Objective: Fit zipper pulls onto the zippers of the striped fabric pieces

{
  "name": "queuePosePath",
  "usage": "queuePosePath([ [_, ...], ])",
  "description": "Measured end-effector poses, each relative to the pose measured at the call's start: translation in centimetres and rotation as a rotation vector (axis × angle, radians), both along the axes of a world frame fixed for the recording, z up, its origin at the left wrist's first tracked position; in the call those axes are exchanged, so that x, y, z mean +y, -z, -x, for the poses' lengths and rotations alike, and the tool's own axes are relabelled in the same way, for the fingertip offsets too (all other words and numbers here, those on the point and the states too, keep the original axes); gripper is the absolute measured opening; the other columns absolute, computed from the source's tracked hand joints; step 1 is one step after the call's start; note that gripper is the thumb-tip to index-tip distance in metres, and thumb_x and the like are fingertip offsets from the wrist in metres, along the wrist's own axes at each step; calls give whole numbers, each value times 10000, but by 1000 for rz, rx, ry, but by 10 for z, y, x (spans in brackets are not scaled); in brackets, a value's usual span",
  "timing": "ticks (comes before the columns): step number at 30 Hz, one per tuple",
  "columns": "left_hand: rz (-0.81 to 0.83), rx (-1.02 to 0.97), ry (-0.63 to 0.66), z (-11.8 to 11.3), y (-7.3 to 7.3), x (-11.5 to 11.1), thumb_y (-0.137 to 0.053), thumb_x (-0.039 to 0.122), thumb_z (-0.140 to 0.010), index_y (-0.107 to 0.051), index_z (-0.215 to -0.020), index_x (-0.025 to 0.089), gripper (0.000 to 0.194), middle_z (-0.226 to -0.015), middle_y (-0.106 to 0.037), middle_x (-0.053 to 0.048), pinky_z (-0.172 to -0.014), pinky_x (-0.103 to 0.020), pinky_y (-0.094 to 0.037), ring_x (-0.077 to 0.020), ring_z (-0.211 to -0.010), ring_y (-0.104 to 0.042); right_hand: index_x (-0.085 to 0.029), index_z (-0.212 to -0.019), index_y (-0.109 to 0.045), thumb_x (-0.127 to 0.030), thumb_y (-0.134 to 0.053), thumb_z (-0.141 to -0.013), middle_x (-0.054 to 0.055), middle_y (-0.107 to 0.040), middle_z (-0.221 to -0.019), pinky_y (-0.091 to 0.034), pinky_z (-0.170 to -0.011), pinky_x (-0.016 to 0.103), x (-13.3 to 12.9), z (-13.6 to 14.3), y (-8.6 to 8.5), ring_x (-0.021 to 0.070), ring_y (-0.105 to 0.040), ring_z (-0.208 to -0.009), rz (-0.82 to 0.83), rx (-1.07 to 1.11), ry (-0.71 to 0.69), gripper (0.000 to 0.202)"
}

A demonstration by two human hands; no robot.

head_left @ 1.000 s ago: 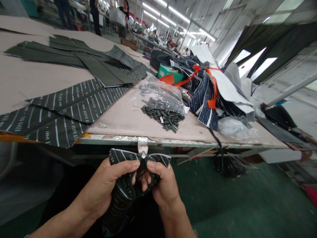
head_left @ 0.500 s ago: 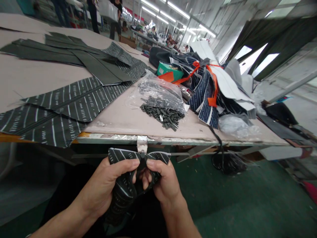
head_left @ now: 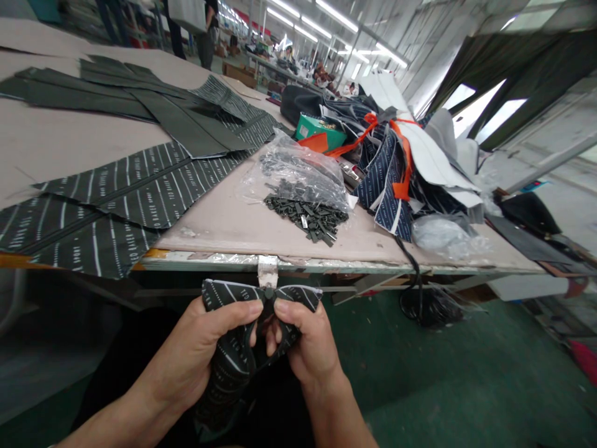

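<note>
A dark printed fabric panel [head_left: 231, 354] with white stripes and lettering is stretched between my two hands below the table's front edge. My left hand [head_left: 209, 333] pinches its left half, thumb on top. My right hand [head_left: 310, 333] grips the right half the same way, both thumbs close to the dark zipper-like strip in the middle. The panel's upper edge meets a metal bracket [head_left: 267, 271] fixed to the table edge; what joins them there is too small to make out. Several fingertips show curled beneath the panel.
Beyond the bracket, small dark zipper pulls [head_left: 310, 218] spill from a clear plastic bag [head_left: 303, 165]. Striped fabric panels with zippers [head_left: 140, 180] lie at left, under plain dark ones [head_left: 186, 121]. A green box [head_left: 321, 132] and bundled navy fabric [head_left: 389, 186] stand at right.
My hands and the panel stay nearly in place at the bracket, with the thumbs barely shifted. In the background, a person carrying a pale bundle has moved slightly left.
</note>
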State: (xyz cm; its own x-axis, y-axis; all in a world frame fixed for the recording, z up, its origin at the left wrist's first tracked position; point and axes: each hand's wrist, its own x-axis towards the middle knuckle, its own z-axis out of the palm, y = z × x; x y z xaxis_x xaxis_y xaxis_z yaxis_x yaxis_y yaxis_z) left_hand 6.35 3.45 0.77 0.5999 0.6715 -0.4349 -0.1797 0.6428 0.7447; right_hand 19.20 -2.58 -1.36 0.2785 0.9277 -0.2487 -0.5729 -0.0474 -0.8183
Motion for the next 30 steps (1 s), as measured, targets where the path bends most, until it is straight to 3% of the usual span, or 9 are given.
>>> queuePosePath([
  [13, -140, 22, -10, -4, 2, 8, -863, 356, -687, -724, -526, 169, 283, -514, -719, -20, -508, -213, -531, -146, -476, -633, -154, -577, -704, -335, -774, -832, 3, -643, -524, -433, -467, 196, -1, 1, 2, 99, -551, -454, -113, -74, 8, 321],
  [17, -95, 40, -61, -5, 0, 12, -924, 348, -637, -753, -590, 171, 250, -574, -753, -11, -535, -208, -555, -148, -516, -662, -164, -626, -726, -378, -796, -841, 1, -672, -579, -464, -506, 212, 1, -2, 1, 111, -563, -504, -112, -161, 43, 311],
  [20, -45, 56, -63, 1, 3, 10, -944, 375, -631, -810, -765, 191, 263, -712, -809, -26, -642, -257, -614, -188, -622, -728, -177, -812, -784, -393, -810, -840, 7, -733, -735, -519, -643, 236, -7, -11, 1, 135, -615, -645, -97, -293, 41, 220],
  [23, -69, 97, 10, 15, 12, 3, -938, 445, -636, -825, -848, 201, 343, -786, -826, -48, -677, -284, -628, -220, -679, -747, -192, -1007, -785, -398, -833, -805, 12, -751, -904, -523, -770, 258, -22, -21, 7, 162, -630, -794, -81, -374, -33, 293],
  [27, -161, 231, 40, 34, 29, -15, -924, 515, -623, -823, -759, 214, 346, -624, -765, -34, -496, -214, -554, -228, -650, -713, -173, -909, -767, -341, -862, -741, -15, -679, -808, -469, -688, 233, -42, -23, 26, 138, -537, -726, -5, -407, -112, 255],
  [30, -180, 308, 13, 41, 40, -28, -886, 586, -642, -812, -708, 244, 356, -510, -689, -7, -376, -193, -461, -195, -528, -639, -159, -803, -756, -373, -836, -761, -23, -602, -708, -424, -630, 231, -53, -15, 41, 126, -459, -671, 5, -428, -56, 233],
])
